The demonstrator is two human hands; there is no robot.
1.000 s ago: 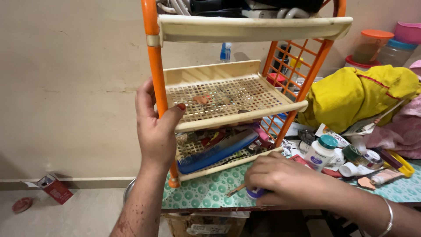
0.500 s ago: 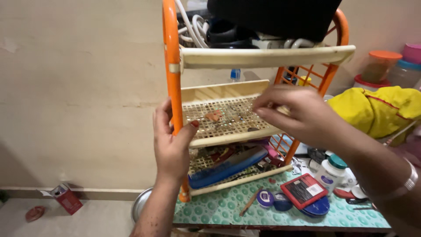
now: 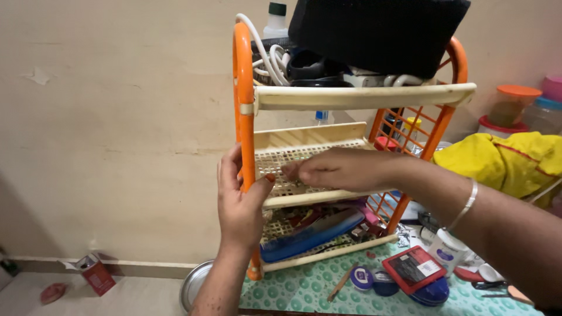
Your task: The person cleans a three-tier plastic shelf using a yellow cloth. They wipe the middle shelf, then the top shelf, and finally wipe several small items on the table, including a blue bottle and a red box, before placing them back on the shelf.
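Head view shows the left hand (image 3: 241,202) wrapped around the orange plastic upright (image 3: 244,129) of the three-tier cream-and-orange rack (image 3: 357,96). The right hand (image 3: 339,169) reaches over the cream perforated middle shelf (image 3: 293,164), fingertips pinched, perhaps on something small; I cannot tell. The black bag (image 3: 377,32) piled on top could tip the rack if jostled.

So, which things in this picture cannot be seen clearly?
- Head view: what the right hand pinches on the middle shelf; its fingers cover it.
- Lower shelf items behind the blue comb: cluttered, shadowed.
- Black bag: cut by the top edge.
- Left hand holds the orange post.
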